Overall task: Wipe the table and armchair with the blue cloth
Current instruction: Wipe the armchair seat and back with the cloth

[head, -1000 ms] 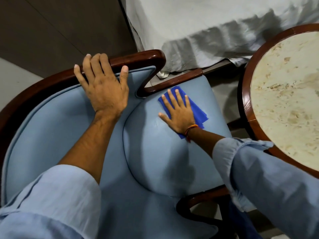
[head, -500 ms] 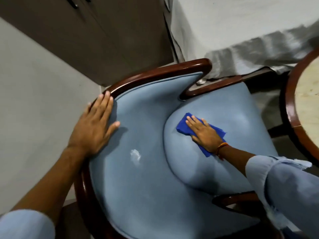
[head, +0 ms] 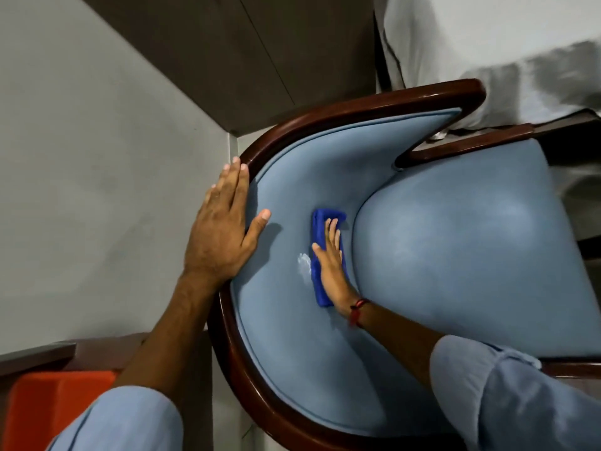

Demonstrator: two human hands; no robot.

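The armchair (head: 455, 242) has light blue upholstery and a dark wooden frame, and it fills the centre and right. My right hand (head: 331, 265) lies flat on the blue cloth (head: 320, 255), pressing it against the inside of the backrest just left of the seat cushion. A small white mark (head: 304, 263) shows on the fabric at the cloth's left edge. My left hand (head: 224, 232) rests open on the top rail of the backrest, fingers on the wood, thumb on the upholstery. The table is out of view.
A grey wall (head: 91, 157) stands close behind the chair on the left. A dark brown panel (head: 260, 53) lies beyond it. A white draped sheet (head: 487, 43) hangs at the top right. An orange object (head: 48, 411) sits at the bottom left.
My right hand has slid the cloth from the seat cushion leftwards onto the inner backrest, next to the white mark. The view has swung left, and the round table has left the frame.
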